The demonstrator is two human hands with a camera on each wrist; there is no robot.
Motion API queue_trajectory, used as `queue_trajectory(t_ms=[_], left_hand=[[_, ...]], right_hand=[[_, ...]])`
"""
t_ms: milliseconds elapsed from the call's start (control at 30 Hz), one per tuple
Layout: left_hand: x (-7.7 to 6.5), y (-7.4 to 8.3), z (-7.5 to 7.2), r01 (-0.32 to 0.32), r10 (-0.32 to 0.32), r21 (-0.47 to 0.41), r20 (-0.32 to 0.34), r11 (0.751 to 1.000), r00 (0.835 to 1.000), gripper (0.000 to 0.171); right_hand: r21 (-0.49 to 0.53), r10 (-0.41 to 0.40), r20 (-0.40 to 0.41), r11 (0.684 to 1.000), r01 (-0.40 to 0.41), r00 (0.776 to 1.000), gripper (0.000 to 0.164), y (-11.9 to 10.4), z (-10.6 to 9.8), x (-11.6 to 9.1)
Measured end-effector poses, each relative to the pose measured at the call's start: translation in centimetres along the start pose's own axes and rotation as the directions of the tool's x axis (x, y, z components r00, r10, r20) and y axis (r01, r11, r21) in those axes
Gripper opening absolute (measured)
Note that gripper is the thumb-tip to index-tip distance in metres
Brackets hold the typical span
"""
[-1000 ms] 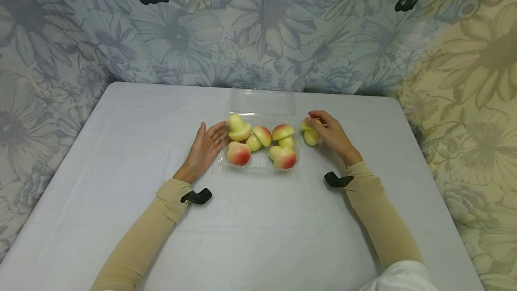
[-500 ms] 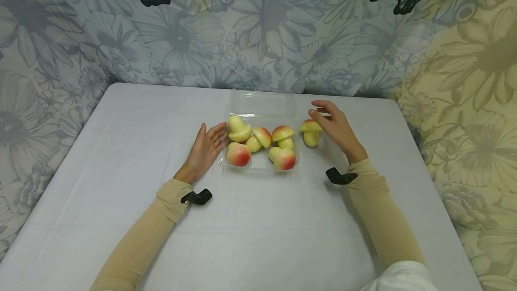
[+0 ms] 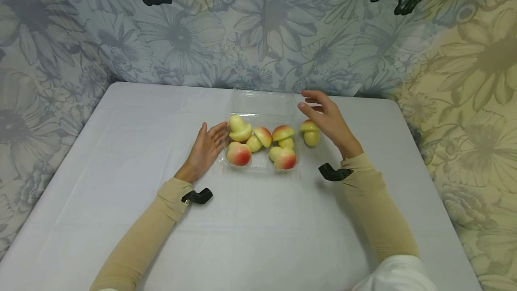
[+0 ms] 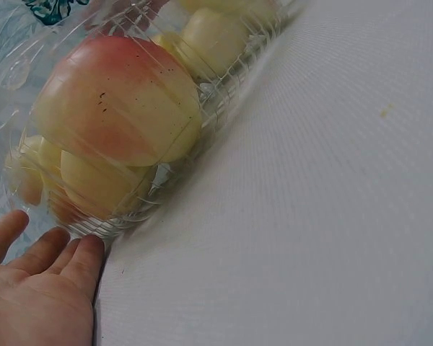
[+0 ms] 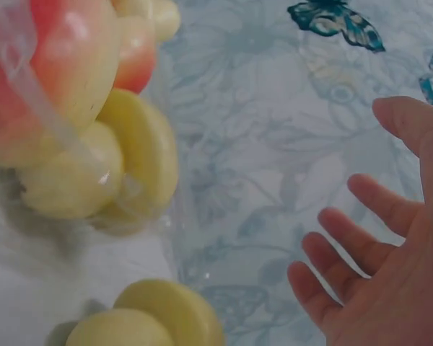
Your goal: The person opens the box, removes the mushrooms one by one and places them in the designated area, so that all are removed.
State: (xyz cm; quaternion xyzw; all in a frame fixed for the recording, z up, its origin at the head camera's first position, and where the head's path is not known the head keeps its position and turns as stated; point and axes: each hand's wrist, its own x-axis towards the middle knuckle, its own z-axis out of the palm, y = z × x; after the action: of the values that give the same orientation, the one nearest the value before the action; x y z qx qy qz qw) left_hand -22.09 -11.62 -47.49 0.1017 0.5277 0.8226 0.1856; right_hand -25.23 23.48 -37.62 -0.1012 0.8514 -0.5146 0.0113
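On the white table, just beside the right wall of a clear plastic box, one toy mushroom sat by itself, its cap away from me and its stem toward me. Five more mushrooms lay inside the box, whose lid was folded back behind it. From my remote seat I saw the right hand above the table near the loose mushroom, fingers spread and slightly bent, holding nothing. The left hand was at the box's left wall, fingers stretched out and gripping nothing; whether the fingertips touched the plastic I could not tell. I judged the mushroom light, probably foam or hollow plastic, with a smooth, rounded cap that might slip from a careless grip. The best hold seemed a gentle pinch on either side of the cap, close to where the stem met it, so as not to strain the join. I took the box for thin and springy, apt to slide or buckle under a hard push.
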Motion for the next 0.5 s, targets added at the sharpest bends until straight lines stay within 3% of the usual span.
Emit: queue_trajectory(t_ms=[500], left_hand=[[0.1,-0.1,0.0,0.007,-0.007,0.01,-0.005,1.0,1.0,0.084]], right_hand=[[0.069,-0.107,0.058,0.992,0.102,0.993,0.051,-2.9,1.6,0.2]])
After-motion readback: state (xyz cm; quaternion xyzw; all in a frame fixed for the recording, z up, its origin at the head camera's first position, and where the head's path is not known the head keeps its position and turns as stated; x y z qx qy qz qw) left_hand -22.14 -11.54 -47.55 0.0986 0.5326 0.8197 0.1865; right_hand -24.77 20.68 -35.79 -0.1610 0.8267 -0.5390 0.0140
